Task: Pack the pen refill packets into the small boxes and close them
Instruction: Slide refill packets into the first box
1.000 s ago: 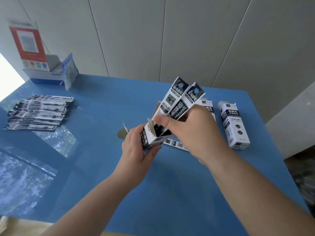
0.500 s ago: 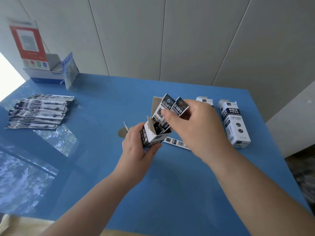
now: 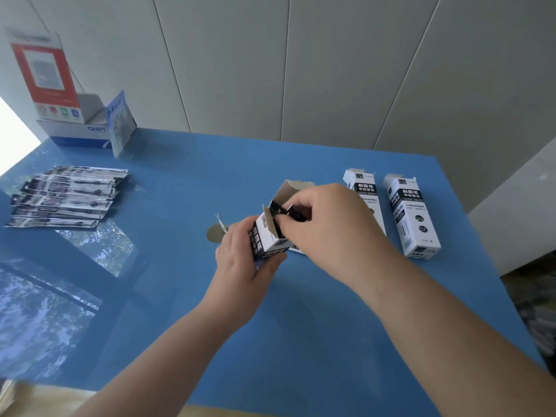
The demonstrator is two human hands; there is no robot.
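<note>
While the left hand point(image 3: 243, 260) wraps around a small white-and-black cardboard box point(image 3: 268, 236) held above the glossy blue table point(image 3: 301, 326), the right hand point(image 3: 328, 227) pinches the dark tops of the pen refill packets point(image 3: 281, 209) at the box's open mouth. The box is a slim rectangular carton, its raw brown flaps point(image 3: 288, 188) standing up behind the fingers. A second ago the packets stuck well out of the opening, printed headers and hanging holes showing; now only a short dark strip shows, the rest sunk inside, and the right hand has dropped with them. Two more cartons point(image 3: 412, 215) of the same print lie flat to the right, near each other, top flaps open. A fanned stack of flat, shiny refill packets point(image 3: 66, 197) rests at the table's left edge, well apart. Behind it stands a red-and-white display box point(image 3: 57, 94) against the pale panelled wall point(image 3: 331, 70).
</note>
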